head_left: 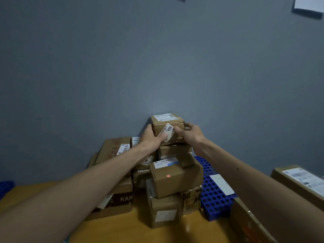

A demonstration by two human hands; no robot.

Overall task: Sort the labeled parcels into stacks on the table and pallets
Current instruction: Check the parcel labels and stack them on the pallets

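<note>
Gripping a small parcel from both sides, the left hand is curling round its left edge with the thumb lying across a white label reading 409, while the right hand is clasping the right edge, fingers wrapped round the side. The parcel is sitting on top of a stack, directly between the hands, close to a plain grey wall. Just beneath the hands more creased cardboard boxes are piling up: one with an orange dot is sitting askew on those under it, and the lowest are standing on the yellowish wooden surface. Under the left forearm a flat carton and a dark brown box printed KAR are lying, the arm covering the rest of the lettering. Below and to the right of the right hand a blue plastic pallet with rows of round holes is showing, a white sheet lying on it. Beyond the right forearm a long carton is being cut off by the frame edge. Print on the other labels is too blurred to read
</note>
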